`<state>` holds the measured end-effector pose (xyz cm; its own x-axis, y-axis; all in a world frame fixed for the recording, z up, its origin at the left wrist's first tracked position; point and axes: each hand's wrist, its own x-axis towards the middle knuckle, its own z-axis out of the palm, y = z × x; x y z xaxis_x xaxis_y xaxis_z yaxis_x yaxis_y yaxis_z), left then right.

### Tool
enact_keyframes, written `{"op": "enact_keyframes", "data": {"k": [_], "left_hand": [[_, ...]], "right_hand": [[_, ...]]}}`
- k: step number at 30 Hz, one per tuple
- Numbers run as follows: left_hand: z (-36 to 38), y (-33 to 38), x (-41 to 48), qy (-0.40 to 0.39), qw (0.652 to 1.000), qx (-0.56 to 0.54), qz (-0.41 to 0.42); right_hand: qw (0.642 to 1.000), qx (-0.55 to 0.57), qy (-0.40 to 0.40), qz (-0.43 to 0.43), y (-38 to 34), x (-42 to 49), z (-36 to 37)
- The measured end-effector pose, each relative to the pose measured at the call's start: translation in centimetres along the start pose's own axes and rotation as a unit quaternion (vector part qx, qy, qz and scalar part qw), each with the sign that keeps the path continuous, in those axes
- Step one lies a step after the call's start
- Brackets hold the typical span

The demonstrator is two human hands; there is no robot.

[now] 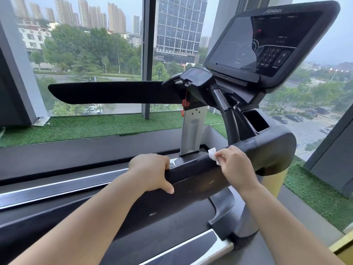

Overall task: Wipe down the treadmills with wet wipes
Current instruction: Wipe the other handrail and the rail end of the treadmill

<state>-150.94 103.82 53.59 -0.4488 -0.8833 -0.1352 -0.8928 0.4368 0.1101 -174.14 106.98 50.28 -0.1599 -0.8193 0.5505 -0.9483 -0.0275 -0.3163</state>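
Note:
A black treadmill stands at a window, its near padded handrail (198,175) crossing the middle of the view. My left hand (150,172) grips the end of that handrail, fingers over the top and thumb on the near face. My right hand (235,165) pinches a small white wet wipe (213,153) and holds it against the top of the same rail. The far handrail (114,92) juts left. The dark console screen (261,44) tilts at the upper right. The belt (152,232) lies below my arms.
A red safety clip (185,103) hangs on a cord from the small centre panel (196,77). A silver upright post (193,129) stands behind the rail. Green artificial turf (86,127) lines the window sill, and a cup holder pocket (256,121) opens right of the post.

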Motion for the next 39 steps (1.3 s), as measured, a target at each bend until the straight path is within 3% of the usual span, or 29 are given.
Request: {"op": "enact_keyframes", "data": {"k": [3,6,10,14,18,21,24,27,33,36,39], "left_hand": [[-0.1,0.2,0.0,-0.006,1.0,-0.001,-0.012],[0.0,0.4,0.0,-0.006,1.0,-0.006,-0.03],[-0.1,0.5,-0.1,-0.005,0.999,-0.017,-0.05],[-0.1,0.7,-0.5,-0.004,0.998,-0.033,-0.058],[0.0,0.7,-0.7,-0.002,0.998,-0.026,-0.063],[-0.1,1.0,-0.3,-0.003,0.998,-0.021,-0.057],[0.0,2.3,0.6,0.019,0.998,-0.027,-0.051],[0.1,3.3,1.5,0.045,0.997,-0.018,-0.053],[0.1,3.1,1.9,0.024,0.999,0.003,-0.039],[0.0,2.8,1.9,0.023,0.999,-0.007,-0.028],[0.0,2.8,2.0,0.019,1.0,-0.003,-0.014]], "right_hand": [[0.999,0.039,0.011,-0.013,-1.4,0.8,-0.8],[0.992,0.048,-0.064,-0.096,-5.0,0.8,0.5],[0.971,-0.072,-0.172,-0.147,-6.5,1.1,2.0],[0.961,-0.123,-0.197,-0.146,-4.4,2.5,0.9],[0.973,-0.157,-0.147,-0.086,-0.1,4.3,-0.6],[0.998,-0.04,-0.049,-0.026,1.0,4.1,-0.9],[0.993,0.077,-0.02,-0.084,-1.8,1.7,0.3],[0.986,0.073,-0.025,-0.149,-4.3,-1.2,2.6],[0.981,0.031,0.01,-0.193,-3.2,-1.4,3.3],[0.985,0.025,-0.008,-0.17,-0.9,-0.8,2.4],[0.996,-0.005,0.037,-0.076,2.4,0.2,1.3]]}}
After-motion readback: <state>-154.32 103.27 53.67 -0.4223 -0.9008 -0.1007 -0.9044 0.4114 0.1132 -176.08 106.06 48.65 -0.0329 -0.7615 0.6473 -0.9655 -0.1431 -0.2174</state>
